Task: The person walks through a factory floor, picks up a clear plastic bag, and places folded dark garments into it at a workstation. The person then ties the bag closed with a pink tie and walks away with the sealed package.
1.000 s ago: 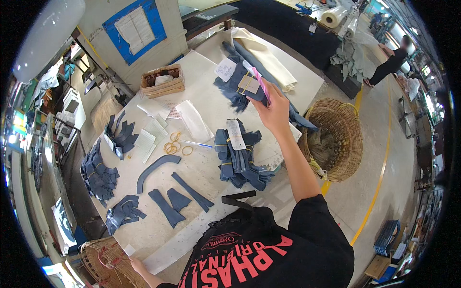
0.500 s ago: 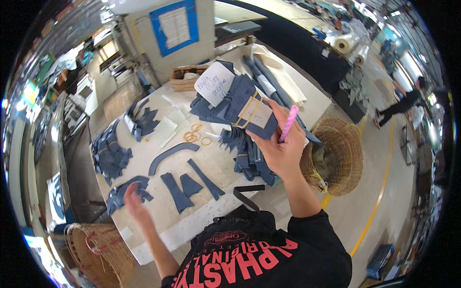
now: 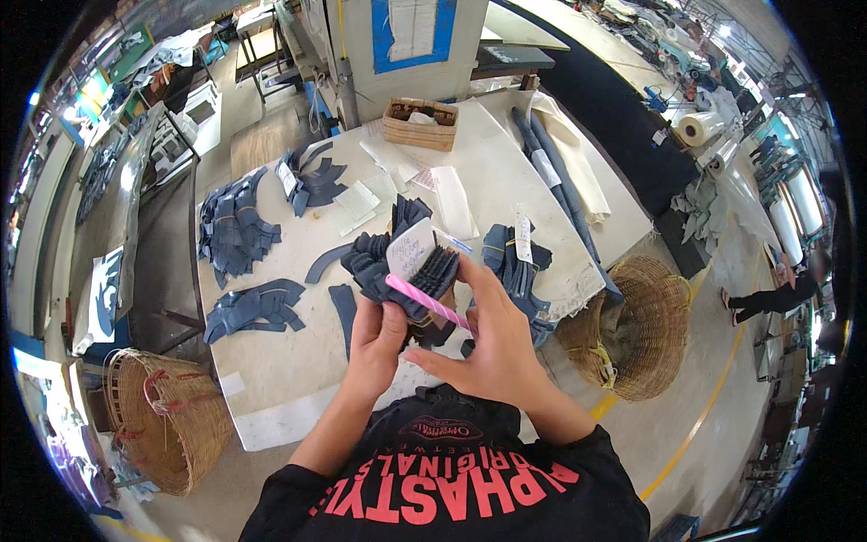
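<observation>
A bundle of dark blue cut fabric pieces (image 3: pixel 370 262) is held up over the table in front of me. A white handwritten tag (image 3: pixel 412 251) lies on top of it. My left hand (image 3: pixel 376 348) grips the bundle's lower left side, thumb in front. My right hand (image 3: pixel 501 339) is at the bundle's right side, with a pink striped pen (image 3: pixel 420 300) held in it and slanting up to the left across the bundle. The right thumb is stretched toward the left hand. The bundle hides part of the loose cut pieces on the table.
Further stacks of blue pieces lie left (image 3: pixel 237 226) and right (image 3: pixel 515 257) on the white table (image 3: pixel 298 388). Paper slips (image 3: pixel 358 203), a small box (image 3: pixel 421 125) and fabric rolls (image 3: pixel 551 172) lie farther back. Wicker baskets stand right (image 3: pixel 655 334) and left (image 3: pixel 172 425). A person walks at far right.
The bundle has come down and nearer to me, and was turned. My left hand has moved right from over the table and taken hold of it. The view has shifted.
</observation>
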`<state>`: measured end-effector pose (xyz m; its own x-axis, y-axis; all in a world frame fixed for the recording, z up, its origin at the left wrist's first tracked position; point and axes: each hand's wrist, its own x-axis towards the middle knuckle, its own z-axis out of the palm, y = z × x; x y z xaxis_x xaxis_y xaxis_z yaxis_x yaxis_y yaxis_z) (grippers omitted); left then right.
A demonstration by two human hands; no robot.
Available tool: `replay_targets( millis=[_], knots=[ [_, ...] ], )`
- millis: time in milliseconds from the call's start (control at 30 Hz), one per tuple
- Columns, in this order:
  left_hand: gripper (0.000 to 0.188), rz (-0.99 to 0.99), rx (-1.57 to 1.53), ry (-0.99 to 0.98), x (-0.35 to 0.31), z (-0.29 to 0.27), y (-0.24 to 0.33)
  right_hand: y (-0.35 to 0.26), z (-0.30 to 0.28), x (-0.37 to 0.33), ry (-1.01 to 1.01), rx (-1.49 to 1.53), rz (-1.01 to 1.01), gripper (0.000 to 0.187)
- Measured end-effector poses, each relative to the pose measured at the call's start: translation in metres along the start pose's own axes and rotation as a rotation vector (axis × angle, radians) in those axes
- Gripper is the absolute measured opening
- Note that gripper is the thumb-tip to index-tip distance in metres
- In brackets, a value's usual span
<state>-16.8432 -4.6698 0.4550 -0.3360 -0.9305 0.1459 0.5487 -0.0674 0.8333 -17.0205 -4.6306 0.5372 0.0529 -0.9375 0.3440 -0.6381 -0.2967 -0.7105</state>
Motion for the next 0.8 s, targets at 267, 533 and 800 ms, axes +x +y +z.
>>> replay_targets(
  millis=[267, 533, 800],
  knots=[
    [0.064, -0.014, -0.05, 0.146, 0.0, 0.012, 0.003, 0.01, 0.016, 0.004, 0.085, 0.305, 0.073, 0.083],
    [0.048, -0.031, 0.162, 0.252, 0.001, 0.023, 0.001, 0.025, 0.01, 0.001, 0.091, 0.55, 0.15, 0.075],
    [0.037, -0.009, 0.115, 0.202, 0.003, 0.034, 0.001, 0.024, -0.001, 0.004, -0.018, 0.222, 0.02, 0.077]
  ],
)
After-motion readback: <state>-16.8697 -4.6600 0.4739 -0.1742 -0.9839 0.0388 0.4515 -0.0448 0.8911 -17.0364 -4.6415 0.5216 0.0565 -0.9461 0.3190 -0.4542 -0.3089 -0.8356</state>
